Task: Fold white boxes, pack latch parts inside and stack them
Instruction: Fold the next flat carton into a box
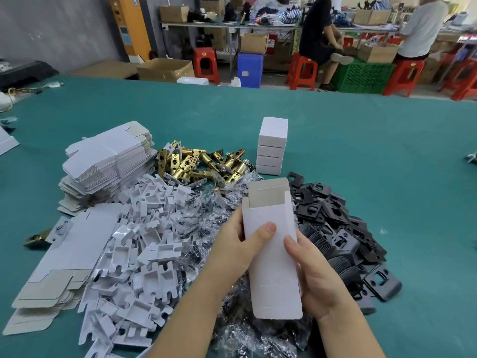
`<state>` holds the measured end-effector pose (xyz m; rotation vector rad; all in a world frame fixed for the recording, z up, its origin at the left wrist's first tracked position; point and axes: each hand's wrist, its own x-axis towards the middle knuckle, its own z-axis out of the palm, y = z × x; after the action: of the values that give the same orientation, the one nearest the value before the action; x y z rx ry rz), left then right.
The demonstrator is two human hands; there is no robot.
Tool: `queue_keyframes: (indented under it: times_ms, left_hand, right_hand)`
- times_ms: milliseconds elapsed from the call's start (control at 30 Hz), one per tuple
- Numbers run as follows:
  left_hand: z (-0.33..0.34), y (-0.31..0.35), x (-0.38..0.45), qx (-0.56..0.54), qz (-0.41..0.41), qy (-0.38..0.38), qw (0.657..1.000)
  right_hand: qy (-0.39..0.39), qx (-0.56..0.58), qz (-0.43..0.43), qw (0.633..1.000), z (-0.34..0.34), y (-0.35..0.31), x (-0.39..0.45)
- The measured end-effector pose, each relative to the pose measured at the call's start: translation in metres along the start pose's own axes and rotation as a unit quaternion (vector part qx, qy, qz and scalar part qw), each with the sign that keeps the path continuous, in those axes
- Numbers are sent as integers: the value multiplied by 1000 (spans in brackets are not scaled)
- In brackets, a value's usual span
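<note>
Toward the left edge of the green table [361, 140], flat unfolded box blanks [108, 161] are piled high, and a second, looser pile of blanks [64, 259] is spread nearer the front-left corner. Just right of these, a heap of white plastic inserts [139, 244] is seen, with brass latch bolts [198, 164] heaped behind it, farther from the front edge. Clear bags of small dark parts [206, 210] are scattered between the inserts and the hands.

Near the middle of the front edge, a half-erected white box [271, 254] is held upright above the bags — its top end is open, with one tall flap and the side flaps standing up. The left hand [237, 244] is wrapped around the box's left side, the thumb pressed flat on the front face. The right hand [317, 277] is curled around the right side, its thumb likewise laid on the front face; the fingers behind the box are hidden.

Behind the held box, four closed white boxes [272, 148] are stacked in a straight column. To the right, black metal plates [335, 228] are heaped, touching the bags.

Beyond the far edge, red stools [206, 63], cardboard cartons [165, 69] and two seated people [320, 34] are visible.
</note>
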<state>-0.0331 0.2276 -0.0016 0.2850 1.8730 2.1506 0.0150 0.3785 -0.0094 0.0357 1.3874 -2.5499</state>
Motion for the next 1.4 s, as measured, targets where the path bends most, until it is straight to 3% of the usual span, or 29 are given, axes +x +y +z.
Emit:
queue_keyframes:
  times_ms: [233, 600, 800, 933, 1400]
  left_hand:
    - [-8, 3, 3, -36, -41, 35, 998]
    - [-16, 3, 4, -26, -34, -5, 999]
    - [-22, 5, 6, -30, -26, 12, 999]
    - [-23, 6, 6, -16, -17, 4, 1000]
    - [-25, -3, 10, 54, -26, 5, 998]
  right_hand:
    - [81, -36, -21, 996, 2, 7, 5]
    - [139, -76, -86, 984, -5, 12, 9]
    - [171, -195, -157, 953, -2, 12, 10]
    - [145, -222, -186, 946, -2, 16, 10]
    - [64, -173, -161, 970, -2, 14, 8]
